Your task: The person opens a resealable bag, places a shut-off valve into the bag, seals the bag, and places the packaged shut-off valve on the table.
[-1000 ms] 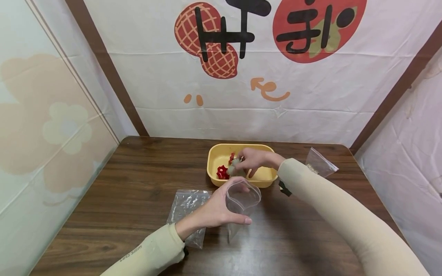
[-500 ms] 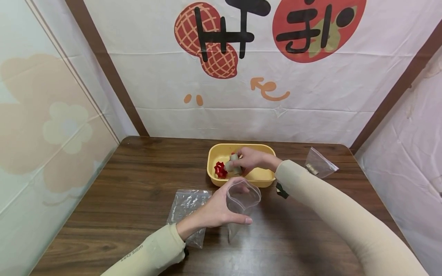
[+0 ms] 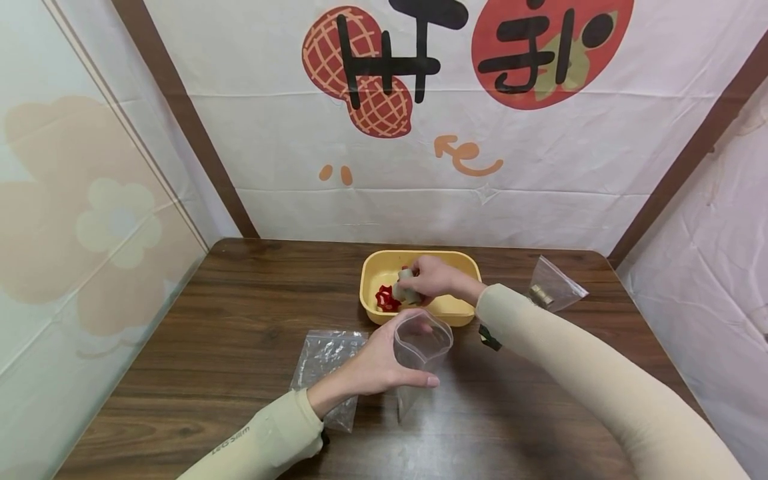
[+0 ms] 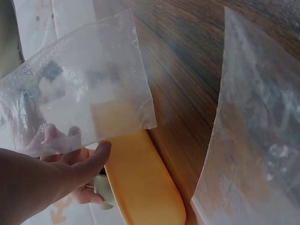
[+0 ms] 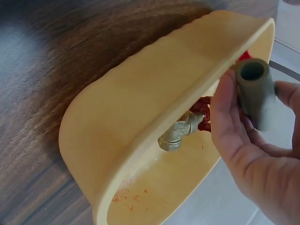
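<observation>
My left hand (image 3: 375,363) holds a clear zip bag (image 3: 414,393), its mouth spread wide between fingers and thumb. In the left wrist view the bag (image 4: 112,70) hangs from that hand and looks empty. Over the yellow basin (image 3: 456,319), my right hand (image 3: 437,279) pinches a grey plastic pipe fitting (image 3: 405,288), whose hollow round end shows in the right wrist view. Inside the basin lie a red handwheel (image 3: 387,300) and, seen from the right wrist, a metal valve (image 5: 173,133) with a red handle.
A flat clear zip bag (image 3: 324,353) lies on the wooden table (image 3: 240,320), left of the basin and partly under my left forearm. At the back right lies another zip bag (image 3: 558,283) with small metal parts in it. A printed curtain (image 3: 270,160) hangs behind the table.
My right hand has turned the grey pipe fitting within the basin and shifted slightly left. The red handwheel beside it has moved a little. The left hand and its bag have stayed put.
</observation>
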`<state>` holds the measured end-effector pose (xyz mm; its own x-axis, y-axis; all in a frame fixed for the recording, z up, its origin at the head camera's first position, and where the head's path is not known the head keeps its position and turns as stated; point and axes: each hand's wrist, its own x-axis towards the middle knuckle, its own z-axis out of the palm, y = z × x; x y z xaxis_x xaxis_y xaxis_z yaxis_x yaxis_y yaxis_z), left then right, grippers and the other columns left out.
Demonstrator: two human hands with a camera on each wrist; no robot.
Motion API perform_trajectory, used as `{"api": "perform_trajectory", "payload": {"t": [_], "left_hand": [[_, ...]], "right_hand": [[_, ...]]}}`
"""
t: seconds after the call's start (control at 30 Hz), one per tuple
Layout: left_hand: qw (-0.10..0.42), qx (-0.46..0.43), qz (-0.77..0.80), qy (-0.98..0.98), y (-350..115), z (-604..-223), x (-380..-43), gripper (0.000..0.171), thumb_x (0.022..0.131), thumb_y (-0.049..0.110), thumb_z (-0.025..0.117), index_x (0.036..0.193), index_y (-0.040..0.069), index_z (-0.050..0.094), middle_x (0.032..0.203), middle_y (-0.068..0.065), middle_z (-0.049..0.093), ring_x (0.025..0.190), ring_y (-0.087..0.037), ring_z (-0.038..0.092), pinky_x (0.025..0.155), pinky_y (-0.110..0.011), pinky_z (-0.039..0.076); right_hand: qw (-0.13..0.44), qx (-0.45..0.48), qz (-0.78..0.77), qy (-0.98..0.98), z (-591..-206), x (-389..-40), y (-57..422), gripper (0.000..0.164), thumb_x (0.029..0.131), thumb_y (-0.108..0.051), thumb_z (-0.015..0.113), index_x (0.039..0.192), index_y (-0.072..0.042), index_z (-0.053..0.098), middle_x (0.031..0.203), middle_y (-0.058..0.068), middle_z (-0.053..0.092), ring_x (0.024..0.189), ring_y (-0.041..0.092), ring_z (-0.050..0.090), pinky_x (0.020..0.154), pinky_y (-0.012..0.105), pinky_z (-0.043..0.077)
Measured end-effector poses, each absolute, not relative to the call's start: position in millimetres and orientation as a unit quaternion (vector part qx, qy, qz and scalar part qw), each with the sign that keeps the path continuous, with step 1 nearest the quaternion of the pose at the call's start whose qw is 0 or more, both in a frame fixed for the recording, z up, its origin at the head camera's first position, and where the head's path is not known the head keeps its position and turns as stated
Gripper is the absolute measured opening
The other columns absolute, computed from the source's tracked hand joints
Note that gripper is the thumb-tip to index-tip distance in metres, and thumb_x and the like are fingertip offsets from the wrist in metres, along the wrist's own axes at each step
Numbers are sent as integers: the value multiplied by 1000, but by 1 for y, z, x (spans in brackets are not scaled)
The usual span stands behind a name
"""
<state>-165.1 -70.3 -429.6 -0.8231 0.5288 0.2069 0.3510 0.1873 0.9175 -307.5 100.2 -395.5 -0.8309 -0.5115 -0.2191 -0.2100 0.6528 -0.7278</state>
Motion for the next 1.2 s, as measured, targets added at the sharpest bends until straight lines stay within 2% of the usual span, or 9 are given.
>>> {"api": "perform_trajectory", "payload": {"t": [0.17, 0.3, 0.53, 0.83, 1.2], "left_hand": [[68, 285, 572, 766, -69, -430, -166, 85, 71, 24, 97, 143, 19, 52, 128, 1, 64, 125, -18, 59, 106, -46, 47], [55, 288, 569, 768, -67, -432, -167, 85, 71, 25, 98, 143, 16, 53, 127, -1, 64, 124, -22, 59, 106, -48, 48], [52, 265, 569, 777, -64, -434, -168, 88, 70, 27, 98, 144, 18, 52, 131, 0, 63, 126, -25, 58, 108, -49, 46], [55, 247, 573, 779, -61, -438, -169, 89, 71, 31, 98, 144, 16, 50, 134, -2, 63, 128, -24, 58, 110, -53, 44], [40, 249, 563, 787, -56, -435, -171, 88, 70, 31, 99, 144, 18, 51, 137, 1, 62, 128, -17, 56, 111, -48, 43]], "right_hand": [[171, -204, -362, 894, -392, -301, 104, 23, 97, -22, 70, 92, 0, 71, 80, 10, 68, 61, 19, 67, 63, 41, 63], [164, -198, -366, 894, -385, -295, 108, 24, 96, -24, 70, 91, 0, 71, 78, 12, 69, 59, 20, 67, 66, 46, 63], [150, -186, -361, 902, -375, -290, 117, 24, 94, -27, 70, 85, -4, 71, 75, 10, 70, 57, 18, 67, 64, 42, 63], [124, -184, -367, 903, -358, -283, 131, 25, 93, -26, 70, 82, -4, 69, 73, 10, 69, 59, 26, 71, 56, 32, 60], [97, -181, -357, 911, -329, -277, 145, 28, 93, -27, 72, 76, -5, 67, 70, 9, 68, 55, 22, 68, 54, 33, 59]]}}
